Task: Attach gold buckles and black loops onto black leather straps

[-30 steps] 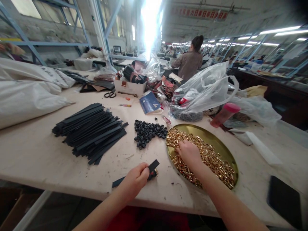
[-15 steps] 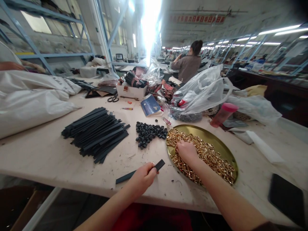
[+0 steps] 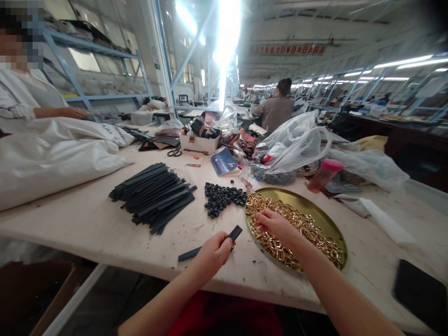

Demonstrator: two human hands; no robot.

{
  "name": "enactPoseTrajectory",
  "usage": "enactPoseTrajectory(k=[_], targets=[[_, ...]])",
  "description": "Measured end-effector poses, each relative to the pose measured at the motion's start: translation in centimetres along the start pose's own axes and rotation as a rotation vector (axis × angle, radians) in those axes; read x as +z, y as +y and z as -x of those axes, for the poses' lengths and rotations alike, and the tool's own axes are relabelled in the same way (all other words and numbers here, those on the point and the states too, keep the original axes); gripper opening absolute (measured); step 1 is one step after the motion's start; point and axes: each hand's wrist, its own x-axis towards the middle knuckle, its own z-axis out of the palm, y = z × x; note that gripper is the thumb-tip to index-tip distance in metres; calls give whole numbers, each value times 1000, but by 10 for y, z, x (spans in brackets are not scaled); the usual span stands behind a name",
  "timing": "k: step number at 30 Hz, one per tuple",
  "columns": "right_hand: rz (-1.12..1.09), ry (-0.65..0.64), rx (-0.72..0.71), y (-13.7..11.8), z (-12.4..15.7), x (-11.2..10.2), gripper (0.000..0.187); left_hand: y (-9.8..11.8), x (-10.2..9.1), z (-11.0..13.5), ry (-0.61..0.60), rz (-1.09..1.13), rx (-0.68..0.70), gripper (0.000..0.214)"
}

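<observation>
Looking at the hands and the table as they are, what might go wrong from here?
The black strap in the left hand lies close to the table edge, so it may slip off if the grip loosens. The right hand rests in a heap of gold buckles near the rim of the gold tray; some might spill onto the table.

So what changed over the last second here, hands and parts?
The right hand lifted slightly off the gold buckles in the round tray, fingers pinched as if on one. The left hand keeps holding the black strap. The strap pile and black loops stayed put.
</observation>
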Motion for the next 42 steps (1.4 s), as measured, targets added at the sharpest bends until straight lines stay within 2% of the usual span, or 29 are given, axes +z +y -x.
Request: enactPoseTrajectory(k=[5, 7, 9, 17, 22, 26, 30, 35, 38, 40, 42], targets=[[-1060, -230, 219, -32, 30, 16, 19, 1, 2, -5, 70, 40, 30, 22], [-1231, -252, 280, -41, 35, 22, 18, -1, 1, -4, 117, 46, 27, 21], [-1292, -251, 311, -47, 37, 29, 19, -5, 0, -3, 163, 62, 19, 22], [-1384, -85, 350, -52, 37, 60, 18, -12, 10, -4, 166, 284, -21, 28], [-1468, -75, 342, -56, 42, 77, 19, -12, 16, -10, 187, 432, -127, 31], [-1406, -20, 348, -50, 45, 85, 20, -14, 18, -6, 154, 590, -223, 33], [-1315, 37, 344, -45, 49, 95, 23, -14, 18, -2, 90, 688, -205, 30], [-1119, 119, 235, -44, 56, 94, 24, -10, 10, 3, 71, 524, -201, 27], [-945, 60, 96, -42, 61, 84, 29, -7, 1, 7, -43, 371, -210, 26], [-793, 5, 25, -41, 65, 76, 24, -7, -4, 11, -127, 325, -198, 27], [-772, 18, 44, -41, 68, 71, 16, -9, -7, 14, -151, 305, -167, 29]])
